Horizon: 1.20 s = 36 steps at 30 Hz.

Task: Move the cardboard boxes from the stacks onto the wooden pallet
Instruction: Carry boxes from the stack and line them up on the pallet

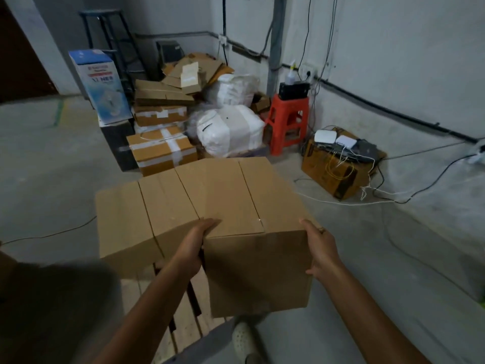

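Observation:
I hold a plain brown cardboard box [257, 269] between both hands, just above the wooden pallet [183, 327]. My left hand [193, 248] presses its left side, thumb over the top edge. My right hand [321, 248] presses its right side. A row of similar cardboard boxes [157, 208] stands on the pallet, directly left of and behind the held box, touching it. Most of the pallet is hidden under the boxes and my arms.
A pile of taped cartons [161, 151], flattened cardboard and white sacks [231, 130] fills the far corner. A red stool [288, 119] and a carton with routers [338, 169] sit right, cables trailing over the concrete floor. My shoe [244, 340] is beside the pallet.

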Tool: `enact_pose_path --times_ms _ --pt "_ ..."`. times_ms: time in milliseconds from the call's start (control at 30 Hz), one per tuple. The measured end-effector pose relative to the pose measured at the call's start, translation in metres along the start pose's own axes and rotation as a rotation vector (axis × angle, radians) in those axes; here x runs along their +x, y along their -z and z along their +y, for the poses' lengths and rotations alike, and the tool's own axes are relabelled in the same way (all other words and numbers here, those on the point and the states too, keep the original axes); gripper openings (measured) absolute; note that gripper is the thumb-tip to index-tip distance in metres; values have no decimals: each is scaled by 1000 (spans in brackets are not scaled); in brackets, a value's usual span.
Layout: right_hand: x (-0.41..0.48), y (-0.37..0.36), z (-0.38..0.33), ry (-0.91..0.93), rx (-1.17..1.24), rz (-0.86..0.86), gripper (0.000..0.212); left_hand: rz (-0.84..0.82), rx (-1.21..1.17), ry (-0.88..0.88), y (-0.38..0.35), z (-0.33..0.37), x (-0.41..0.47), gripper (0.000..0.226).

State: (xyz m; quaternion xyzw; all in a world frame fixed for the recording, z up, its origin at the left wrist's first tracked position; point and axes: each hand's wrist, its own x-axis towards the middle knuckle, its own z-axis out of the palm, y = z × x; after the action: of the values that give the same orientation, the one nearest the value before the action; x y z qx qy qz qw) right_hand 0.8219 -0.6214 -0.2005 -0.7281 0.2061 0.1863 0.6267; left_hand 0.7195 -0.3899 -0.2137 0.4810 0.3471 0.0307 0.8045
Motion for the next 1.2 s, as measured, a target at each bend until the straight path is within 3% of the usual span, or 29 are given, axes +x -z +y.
enact_pose_path --times_ms 233,400,567,733,800,1033,1100,1200 --pt "158 -15 -71 -57 -123 -30 35 12 31 6 -73 22 147 27" --pt "257 -30 -127 -165 -190 -122 67 33 4 48 -110 53 237 38" --pt "355 -52 -166 -76 -235 -204 83 52 -45 57 -146 72 311 33" --pt "455 -77 -188 6 -285 -230 78 113 -59 49 -173 71 389 37" --pt "495 -90 -189 68 -286 -270 66 150 -35 32 -182 63 424 43" --pt "664 -147 -145 185 -302 -359 18 278 186 -89 -196 -3 582 67" --pt "707 -167 -120 192 -278 -368 16 272 309 -177 -190 -27 629 75" --pt "772 -198 -73 202 -262 -373 29 279 678 -253 -169 -58 690 103"
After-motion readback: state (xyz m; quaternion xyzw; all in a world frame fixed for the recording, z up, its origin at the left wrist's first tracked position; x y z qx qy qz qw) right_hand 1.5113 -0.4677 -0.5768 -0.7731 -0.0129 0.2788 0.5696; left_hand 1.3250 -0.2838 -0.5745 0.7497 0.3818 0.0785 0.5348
